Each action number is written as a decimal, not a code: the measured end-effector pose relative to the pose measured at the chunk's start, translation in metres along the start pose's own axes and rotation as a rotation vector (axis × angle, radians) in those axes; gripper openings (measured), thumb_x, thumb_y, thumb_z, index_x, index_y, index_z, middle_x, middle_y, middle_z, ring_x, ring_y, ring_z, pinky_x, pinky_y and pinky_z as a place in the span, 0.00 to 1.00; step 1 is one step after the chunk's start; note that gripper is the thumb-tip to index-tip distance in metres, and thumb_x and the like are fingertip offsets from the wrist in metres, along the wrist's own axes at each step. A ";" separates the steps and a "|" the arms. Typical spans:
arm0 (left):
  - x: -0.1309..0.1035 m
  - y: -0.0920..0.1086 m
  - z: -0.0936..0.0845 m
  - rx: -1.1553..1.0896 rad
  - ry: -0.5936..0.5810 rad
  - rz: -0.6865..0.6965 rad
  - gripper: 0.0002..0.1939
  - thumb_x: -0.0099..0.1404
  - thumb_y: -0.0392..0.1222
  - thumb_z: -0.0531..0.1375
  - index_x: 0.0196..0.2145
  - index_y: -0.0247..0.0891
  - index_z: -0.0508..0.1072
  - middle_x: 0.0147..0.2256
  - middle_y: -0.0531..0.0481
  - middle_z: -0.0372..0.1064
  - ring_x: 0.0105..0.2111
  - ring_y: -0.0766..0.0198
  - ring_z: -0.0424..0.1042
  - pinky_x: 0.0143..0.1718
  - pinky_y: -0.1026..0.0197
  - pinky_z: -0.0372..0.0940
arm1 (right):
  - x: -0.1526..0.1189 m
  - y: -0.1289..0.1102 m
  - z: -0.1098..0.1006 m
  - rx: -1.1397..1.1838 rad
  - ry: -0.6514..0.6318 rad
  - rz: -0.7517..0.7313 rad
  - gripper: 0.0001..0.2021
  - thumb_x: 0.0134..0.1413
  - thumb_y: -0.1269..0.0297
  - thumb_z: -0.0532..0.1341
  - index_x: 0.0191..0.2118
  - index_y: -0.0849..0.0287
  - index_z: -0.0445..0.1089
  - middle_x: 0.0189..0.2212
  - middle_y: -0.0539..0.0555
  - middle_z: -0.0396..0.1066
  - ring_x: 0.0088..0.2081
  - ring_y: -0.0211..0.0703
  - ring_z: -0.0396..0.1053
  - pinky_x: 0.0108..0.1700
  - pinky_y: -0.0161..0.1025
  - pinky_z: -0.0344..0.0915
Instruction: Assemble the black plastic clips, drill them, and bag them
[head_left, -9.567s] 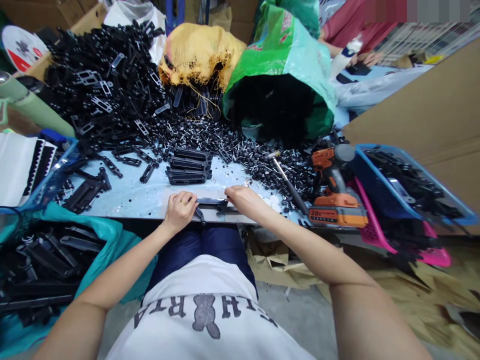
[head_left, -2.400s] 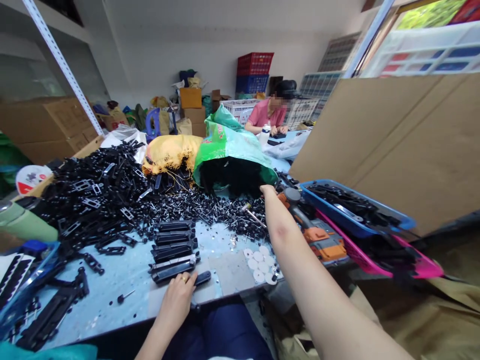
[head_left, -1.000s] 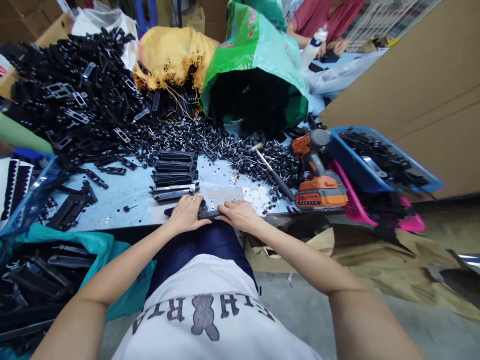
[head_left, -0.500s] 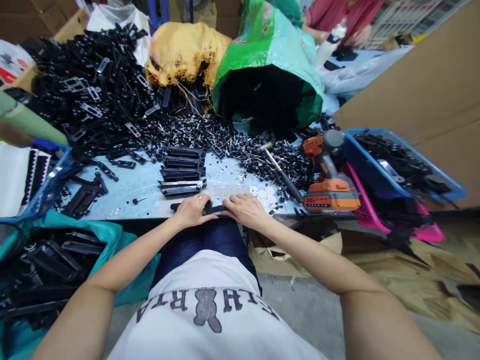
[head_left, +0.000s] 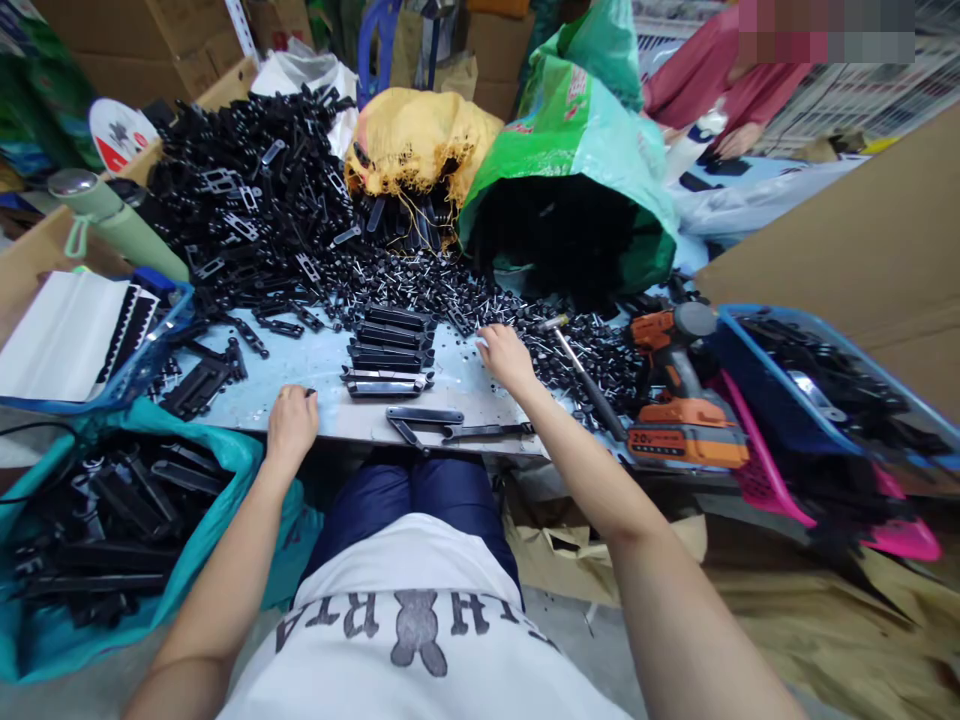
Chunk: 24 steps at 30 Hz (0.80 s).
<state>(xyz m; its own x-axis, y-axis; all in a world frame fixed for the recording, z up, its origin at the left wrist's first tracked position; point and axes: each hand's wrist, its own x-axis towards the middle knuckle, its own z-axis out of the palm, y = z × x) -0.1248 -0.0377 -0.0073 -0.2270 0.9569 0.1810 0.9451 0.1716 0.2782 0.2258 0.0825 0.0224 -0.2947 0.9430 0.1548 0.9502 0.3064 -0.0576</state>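
My left hand is closed at the table's front edge, with a small black piece showing at its fingertips. Over the near edge of the heap of small black screws is my right hand, its fingers pinched together; what they hold, if anything, is too small to name. Between the hands, a black hinged part lies at the table edge, touching or close to a second long black part. Several long black parts are lined up in a row behind them.
A hammer and an orange cordless drill lie right. Behind are a pile of black parts, a yellow sack and a green bag. Blue baskets flank the table; a teal bag hangs lower left. Across sits a person.
My hands have moved apart and let go of the black part, now on the table edge. The left went left, the right went forward to the screws. The view has shifted.
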 end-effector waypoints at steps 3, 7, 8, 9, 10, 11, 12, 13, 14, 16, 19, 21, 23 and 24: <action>-0.009 0.031 -0.007 -0.287 -0.002 0.077 0.08 0.62 0.44 0.52 0.33 0.37 0.65 0.31 0.46 0.68 0.32 0.59 0.70 0.37 0.58 0.65 | 0.038 -0.007 0.009 -0.068 -0.062 0.092 0.13 0.59 0.72 0.47 0.44 0.66 0.65 0.42 0.64 0.67 0.46 0.51 0.60 0.43 0.41 0.58; -0.017 0.061 -0.018 -0.520 -0.145 0.230 0.05 0.61 0.42 0.55 0.35 0.39 0.65 0.30 0.51 0.69 0.29 0.64 0.71 0.33 0.62 0.65 | 0.043 -0.007 0.016 -0.022 -0.041 0.101 0.13 0.56 0.72 0.49 0.45 0.67 0.64 0.40 0.64 0.68 0.42 0.49 0.63 0.41 0.41 0.59; -0.018 0.066 -0.019 -0.501 -0.175 0.286 0.05 0.62 0.40 0.54 0.35 0.38 0.65 0.30 0.50 0.69 0.30 0.63 0.71 0.33 0.62 0.65 | 0.038 -0.006 0.015 0.043 -0.004 0.102 0.13 0.55 0.70 0.51 0.46 0.66 0.63 0.41 0.63 0.67 0.40 0.48 0.64 0.41 0.41 0.60; -0.018 0.069 -0.021 -0.459 -0.196 0.344 0.05 0.63 0.39 0.53 0.36 0.38 0.66 0.31 0.49 0.69 0.31 0.62 0.71 0.34 0.61 0.65 | 0.032 -0.004 0.014 0.131 0.042 0.096 0.14 0.54 0.69 0.52 0.47 0.65 0.63 0.41 0.62 0.67 0.38 0.46 0.65 0.40 0.41 0.61; -0.017 0.072 -0.022 -0.402 -0.213 0.401 0.05 0.63 0.37 0.52 0.36 0.37 0.67 0.32 0.48 0.69 0.32 0.61 0.70 0.35 0.60 0.65 | 0.024 -0.002 0.012 0.234 0.088 0.080 0.14 0.53 0.69 0.53 0.46 0.65 0.63 0.41 0.61 0.66 0.37 0.45 0.65 0.39 0.40 0.62; -0.016 0.074 -0.023 -0.338 -0.225 0.449 0.07 0.64 0.35 0.50 0.35 0.37 0.67 0.32 0.47 0.69 0.33 0.60 0.70 0.35 0.59 0.64 | 0.017 0.000 0.009 0.336 0.124 0.053 0.13 0.52 0.68 0.53 0.45 0.64 0.64 0.41 0.60 0.66 0.35 0.43 0.65 0.39 0.40 0.63; -0.015 0.076 -0.024 -0.276 -0.232 0.487 0.08 0.64 0.34 0.49 0.35 0.36 0.68 0.32 0.46 0.68 0.33 0.59 0.70 0.35 0.59 0.64 | 0.010 0.002 0.005 0.425 0.144 0.016 0.12 0.52 0.68 0.53 0.43 0.63 0.65 0.40 0.59 0.66 0.34 0.42 0.65 0.38 0.39 0.63; -0.014 0.077 -0.026 -0.221 -0.238 0.515 0.09 0.64 0.33 0.49 0.35 0.36 0.68 0.32 0.46 0.67 0.33 0.59 0.69 0.35 0.59 0.64 | 0.002 0.003 0.000 0.499 0.150 -0.024 0.11 0.52 0.68 0.53 0.41 0.62 0.67 0.39 0.58 0.66 0.34 0.41 0.66 0.37 0.39 0.64; -0.012 0.079 -0.027 -0.173 -0.246 0.538 0.10 0.64 0.31 0.48 0.35 0.36 0.68 0.31 0.45 0.67 0.33 0.59 0.69 0.35 0.59 0.63 | -0.004 0.004 -0.005 0.558 0.149 -0.058 0.10 0.52 0.67 0.54 0.39 0.62 0.68 0.38 0.57 0.66 0.34 0.40 0.66 0.37 0.38 0.65; -0.009 0.083 -0.031 -0.082 -0.271 0.582 0.11 0.62 0.28 0.48 0.34 0.36 0.68 0.31 0.45 0.65 0.32 0.59 0.68 0.34 0.59 0.63 | -0.017 0.003 -0.015 0.642 0.117 -0.108 0.09 0.53 0.65 0.55 0.38 0.60 0.70 0.37 0.56 0.67 0.34 0.40 0.66 0.36 0.38 0.65; -0.003 0.091 -0.035 0.026 -0.319 0.674 0.13 0.58 0.23 0.48 0.31 0.36 0.68 0.31 0.45 0.64 0.33 0.59 0.68 0.35 0.59 0.63 | -0.033 -0.003 -0.028 0.711 0.018 -0.135 0.09 0.52 0.64 0.58 0.37 0.60 0.72 0.34 0.55 0.71 0.33 0.40 0.68 0.37 0.38 0.66; 0.001 0.097 -0.036 0.057 -0.328 0.724 0.13 0.57 0.22 0.48 0.29 0.36 0.68 0.31 0.45 0.64 0.34 0.58 0.68 0.37 0.59 0.63 | -0.042 -0.009 -0.035 0.732 -0.067 -0.157 0.08 0.51 0.64 0.60 0.36 0.60 0.72 0.33 0.55 0.73 0.33 0.40 0.69 0.37 0.37 0.65; 0.004 0.100 -0.033 0.049 -0.316 0.748 0.13 0.57 0.23 0.49 0.28 0.35 0.68 0.31 0.44 0.65 0.34 0.58 0.68 0.37 0.58 0.64 | -0.050 -0.015 -0.040 0.734 -0.149 -0.182 0.07 0.51 0.66 0.60 0.35 0.61 0.73 0.32 0.54 0.73 0.33 0.39 0.69 0.37 0.36 0.65; 0.004 0.100 -0.030 0.031 -0.302 0.743 0.12 0.59 0.24 0.49 0.28 0.35 0.68 0.31 0.43 0.65 0.34 0.58 0.68 0.36 0.58 0.64 | -0.053 -0.017 -0.042 0.724 -0.184 -0.188 0.06 0.50 0.66 0.60 0.35 0.61 0.73 0.32 0.54 0.74 0.32 0.38 0.70 0.37 0.35 0.65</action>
<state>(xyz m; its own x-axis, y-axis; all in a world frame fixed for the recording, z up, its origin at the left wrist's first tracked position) -0.0383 -0.0242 0.0496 0.5332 0.8448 0.0439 0.8312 -0.5329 0.1585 0.2295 0.0215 0.0569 -0.5173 0.8535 0.0628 0.5975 0.4127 -0.6875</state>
